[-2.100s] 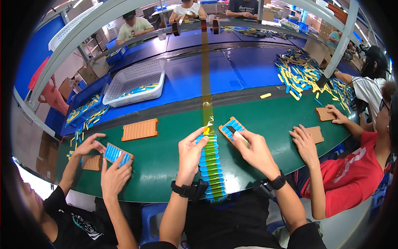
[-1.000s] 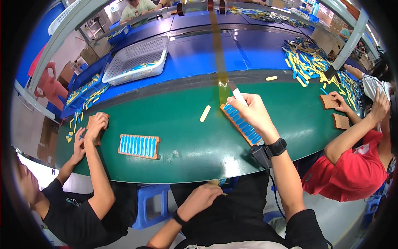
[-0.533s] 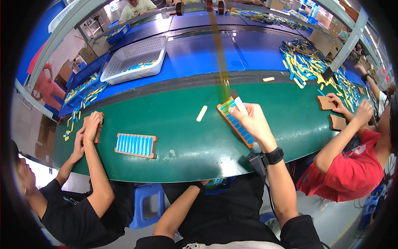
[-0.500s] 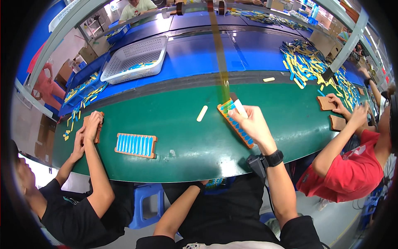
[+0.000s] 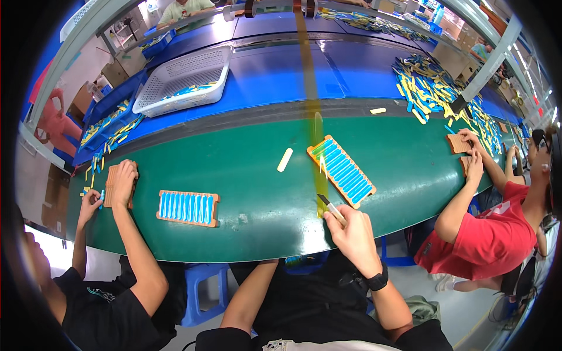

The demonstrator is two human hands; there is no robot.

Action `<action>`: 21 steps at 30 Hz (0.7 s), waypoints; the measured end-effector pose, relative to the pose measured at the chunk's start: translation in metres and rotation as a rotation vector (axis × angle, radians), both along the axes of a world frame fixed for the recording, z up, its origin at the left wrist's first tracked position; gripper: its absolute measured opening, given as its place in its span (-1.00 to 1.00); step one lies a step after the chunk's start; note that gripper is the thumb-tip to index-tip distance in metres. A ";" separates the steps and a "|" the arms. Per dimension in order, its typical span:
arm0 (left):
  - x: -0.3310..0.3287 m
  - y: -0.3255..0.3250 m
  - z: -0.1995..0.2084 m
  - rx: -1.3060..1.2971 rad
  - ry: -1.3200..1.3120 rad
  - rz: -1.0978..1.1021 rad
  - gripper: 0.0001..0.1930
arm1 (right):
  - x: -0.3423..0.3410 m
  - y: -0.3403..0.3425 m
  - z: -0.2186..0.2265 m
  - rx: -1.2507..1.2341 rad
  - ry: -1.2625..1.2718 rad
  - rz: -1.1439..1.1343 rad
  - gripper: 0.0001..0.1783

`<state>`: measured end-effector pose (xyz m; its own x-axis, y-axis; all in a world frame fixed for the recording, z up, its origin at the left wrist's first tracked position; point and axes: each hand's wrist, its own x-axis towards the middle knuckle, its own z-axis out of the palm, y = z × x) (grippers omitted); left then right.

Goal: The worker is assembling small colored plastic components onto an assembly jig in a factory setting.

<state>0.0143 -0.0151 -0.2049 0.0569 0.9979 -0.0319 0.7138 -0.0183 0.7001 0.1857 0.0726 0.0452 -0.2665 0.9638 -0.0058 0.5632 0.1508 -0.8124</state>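
The person's right hand [image 5: 353, 234] is pinching a pale-handled knife [image 5: 334, 209], its dark blade overlapping the yellow tape [image 5: 321, 187] near that strip's lower end; contact is unclear. The tape is crossing the upper left end of an orange tray [image 5: 355, 203] of blue sticks [image 5: 348, 174], which is lying slanted on the green table [image 5: 252, 152]. A yellow stick [image 5: 285, 159] is lying to the left. The left hand is hiding below the table edge, its state impossible to tell.
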 end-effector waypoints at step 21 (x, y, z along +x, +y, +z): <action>-0.012 -0.010 -0.018 -0.025 -0.190 0.123 -0.81 | 0.016 0.020 -0.001 0.058 -0.283 -0.005 -0.63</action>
<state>0.0021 -0.0255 -0.2229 -0.0578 0.9967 -0.0572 0.5653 0.0799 0.8210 0.2021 0.0931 0.0438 -0.2576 0.9660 -0.0238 0.7674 0.1895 -0.6125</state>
